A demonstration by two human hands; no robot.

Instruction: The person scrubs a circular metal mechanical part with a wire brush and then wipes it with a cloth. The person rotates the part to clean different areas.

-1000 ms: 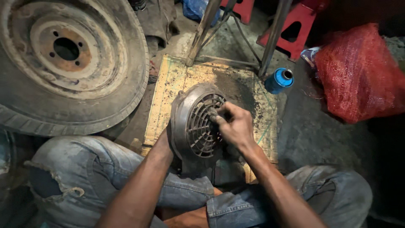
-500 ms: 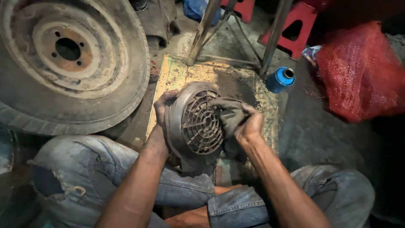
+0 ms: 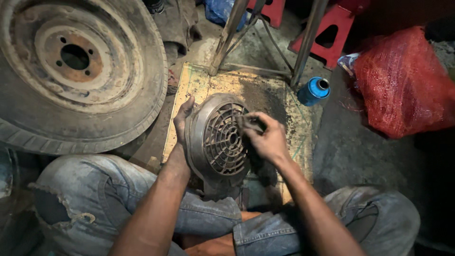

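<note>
Repair workshop: worn tyre (image 3: 80, 76), grimy floor (image 3: 350, 151).

Close to the left of the left hand (image 3: 182, 124) lies a big worn wheel (image 3: 76, 71), its tyre edge blocking most of that side; only a narrow strip of floor stays free between them. Beyond both hands stand slanting metal legs (image 3: 227, 35), closing off the way ahead, though the dusty board (image 3: 265, 95) before them is bare. To the right of the right hand (image 3: 268, 140) the board and grey floor (image 3: 350, 151) give open room, bounded by a blue can (image 3: 313, 91) and, farther off, a red mesh sack (image 3: 403, 83). The person's knees (image 3: 95, 199) hem in the near side.
</note>
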